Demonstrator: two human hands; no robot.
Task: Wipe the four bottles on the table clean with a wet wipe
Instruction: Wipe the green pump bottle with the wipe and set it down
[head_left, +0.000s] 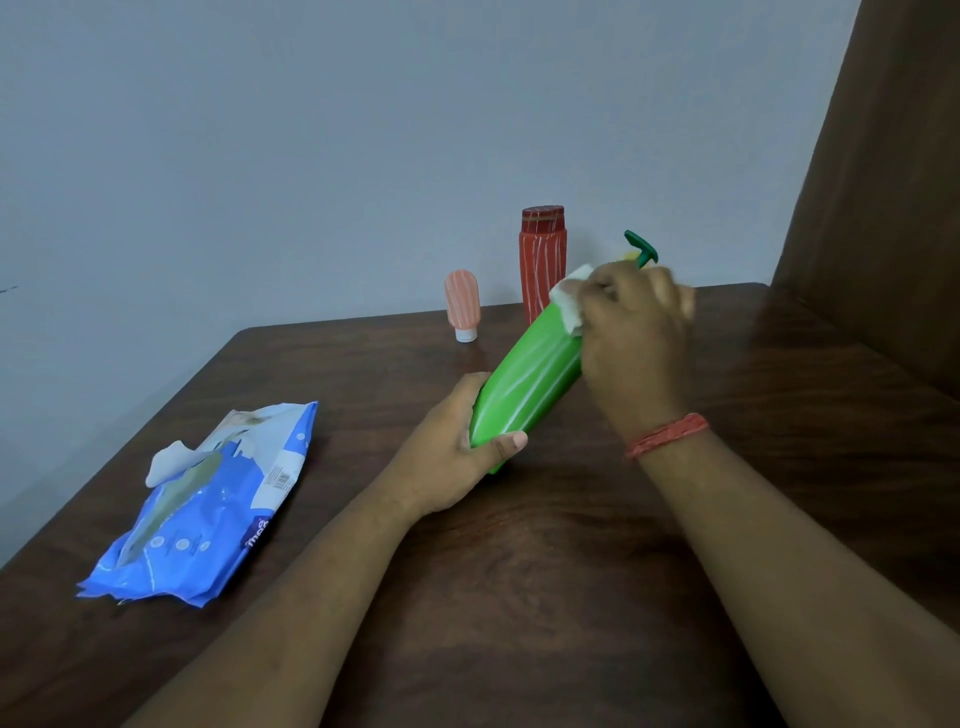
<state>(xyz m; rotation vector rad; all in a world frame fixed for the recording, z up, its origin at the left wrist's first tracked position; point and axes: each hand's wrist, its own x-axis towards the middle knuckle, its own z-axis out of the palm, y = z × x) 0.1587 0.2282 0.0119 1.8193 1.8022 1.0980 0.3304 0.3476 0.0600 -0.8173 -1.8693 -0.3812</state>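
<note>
A long green bottle (524, 387) is held tilted above the table, its base near me and its dark green pump top (642, 248) pointing away. My left hand (457, 447) grips the base. My right hand (636, 332) wraps round the upper part and presses a white wet wipe (569, 301) against it. A tall red bottle (542, 260) stands upright behind the green one. A small pink tube-shaped bottle (461, 304) stands on its white cap to the left of the red one. A fourth bottle is not visible.
A blue wet-wipe pack (208, 509) lies on the dark wooden table (519, 571) at the left, with one wipe sticking out of its opening. A grey wall is behind the table. A brown panel (883, 182) rises at the right.
</note>
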